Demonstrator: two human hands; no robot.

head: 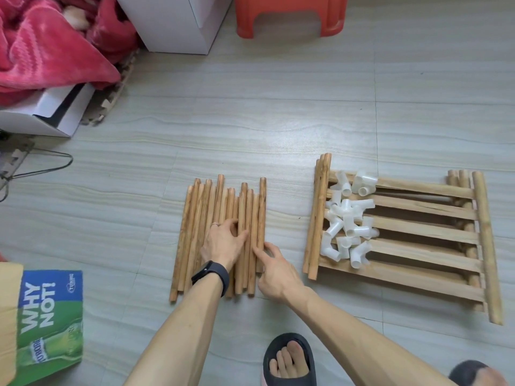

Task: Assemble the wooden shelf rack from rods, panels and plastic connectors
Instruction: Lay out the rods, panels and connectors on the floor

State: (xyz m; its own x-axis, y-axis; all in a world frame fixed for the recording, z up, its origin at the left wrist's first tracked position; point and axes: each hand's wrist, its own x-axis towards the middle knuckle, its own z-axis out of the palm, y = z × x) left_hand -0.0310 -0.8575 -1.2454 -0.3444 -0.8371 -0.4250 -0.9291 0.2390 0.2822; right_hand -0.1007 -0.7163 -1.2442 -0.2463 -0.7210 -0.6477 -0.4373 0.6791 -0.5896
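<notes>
Both forearms reach down to the row of rods (195, 232) lying side by side on the floor. The left hand (223, 242) rests palm-down across them, fingers loosely spread, while the right hand (276, 267) touches the rightmost rods with a straightened forefinger. White connectors (345, 218) are heaped on the slatted panels (418, 232) nearby.
</notes>
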